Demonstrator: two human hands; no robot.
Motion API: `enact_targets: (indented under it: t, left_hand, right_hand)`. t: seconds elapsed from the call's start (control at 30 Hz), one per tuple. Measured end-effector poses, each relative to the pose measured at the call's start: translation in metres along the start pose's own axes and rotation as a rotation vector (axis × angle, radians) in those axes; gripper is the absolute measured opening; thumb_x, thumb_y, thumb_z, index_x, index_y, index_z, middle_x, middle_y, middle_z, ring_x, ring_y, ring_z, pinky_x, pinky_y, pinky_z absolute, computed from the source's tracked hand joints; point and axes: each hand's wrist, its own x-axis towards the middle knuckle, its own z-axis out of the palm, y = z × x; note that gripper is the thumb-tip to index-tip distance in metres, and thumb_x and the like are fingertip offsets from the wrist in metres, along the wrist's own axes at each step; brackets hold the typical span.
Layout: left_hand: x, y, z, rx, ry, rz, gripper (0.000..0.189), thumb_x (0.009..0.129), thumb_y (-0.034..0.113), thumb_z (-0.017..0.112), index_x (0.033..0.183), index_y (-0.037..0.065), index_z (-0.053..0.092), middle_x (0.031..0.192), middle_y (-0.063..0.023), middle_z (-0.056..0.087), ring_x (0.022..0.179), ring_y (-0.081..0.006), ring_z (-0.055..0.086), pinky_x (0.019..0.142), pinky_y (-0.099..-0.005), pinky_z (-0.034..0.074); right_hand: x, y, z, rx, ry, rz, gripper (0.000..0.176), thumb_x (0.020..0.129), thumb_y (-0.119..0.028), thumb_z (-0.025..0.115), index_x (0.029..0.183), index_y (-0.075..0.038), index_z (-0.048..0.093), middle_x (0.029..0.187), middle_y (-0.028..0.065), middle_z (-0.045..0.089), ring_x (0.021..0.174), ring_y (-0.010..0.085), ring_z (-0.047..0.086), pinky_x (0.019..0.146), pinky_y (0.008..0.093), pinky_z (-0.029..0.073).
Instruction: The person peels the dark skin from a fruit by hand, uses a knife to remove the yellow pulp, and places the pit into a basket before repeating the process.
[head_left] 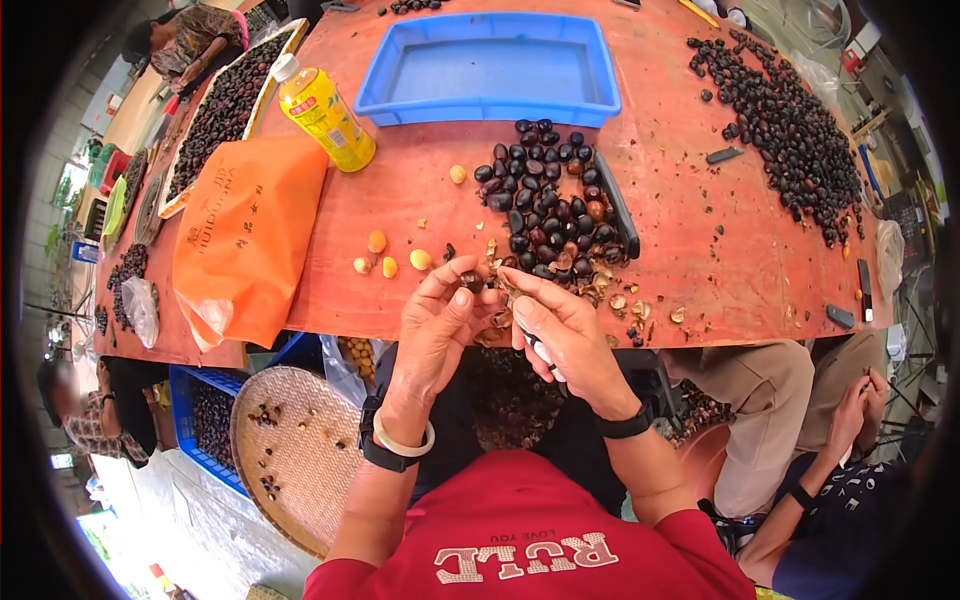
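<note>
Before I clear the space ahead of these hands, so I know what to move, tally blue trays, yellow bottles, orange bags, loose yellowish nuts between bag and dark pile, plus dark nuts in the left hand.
Blue tray: 1
Yellow bottle: 1
Orange bag: 1
Loose yellowish nuts: 5
Dark nut in the left hand: 1
Total: 9

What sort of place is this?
Probably a workshop where nuts or seeds are shelled by hand: heaps of dark nut-like pieces and broken shell scraps lie on a red worktable, with a woven tray nearby.
</note>
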Motion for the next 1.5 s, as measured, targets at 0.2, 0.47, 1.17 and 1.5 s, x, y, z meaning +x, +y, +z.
enact_targets:
  t: [0.2,0.47,1.17,1.5]
  left_hand:
    - [0.002,0.0,-0.001,-0.01,0.004,0.004,0.033,0.089,0.007,0.056,0.121,0.003,0.047,0.114,-0.0085,0.055,0.097,-0.0176,0.059,0.088,-0.0342,0.05]
    - [0.001,-0.006,-0.005,0.044,0.035,-0.035,0.038,0.086,0.007,0.061,0.122,0.002,0.049,0.112,-0.0071,0.056,0.095,-0.0151,0.058,0.087,-0.0303,0.049]
    - [0.002,-0.01,-0.005,0.1,0.056,-0.011,0.035,0.085,0.005,0.063,0.118,0.002,0.052,0.105,-0.0072,0.059,0.088,-0.0135,0.06,0.079,-0.0271,0.052]
    - [0.004,-0.011,-0.004,0.101,0.088,0.015,0.035,0.088,0.006,0.058,0.12,0.0,0.047,0.107,-0.0104,0.058,0.091,-0.0179,0.061,0.079,-0.034,0.053]
  right_hand:
    - [0.002,0.001,0.003,-0.019,-0.022,-0.026,0.04,0.095,-0.019,0.046,0.133,-0.007,0.043,0.067,-0.0012,0.051,0.043,0.0008,0.04,0.037,0.015,0.031]
    - [0.002,0.005,0.005,-0.065,0.003,-0.03,0.043,0.094,-0.018,0.049,0.134,-0.007,0.042,0.064,-0.0029,0.05,0.044,0.0006,0.039,0.038,0.0153,0.031]
    - [0.002,0.012,0.004,-0.119,-0.005,-0.06,0.043,0.094,-0.018,0.047,0.135,-0.008,0.042,0.064,-0.0038,0.048,0.047,0.0014,0.039,0.042,0.0158,0.033]
    - [0.001,0.013,0.006,-0.123,-0.001,-0.066,0.044,0.094,-0.018,0.047,0.136,-0.008,0.041,0.065,-0.004,0.048,0.051,0.0018,0.041,0.045,0.0159,0.035]
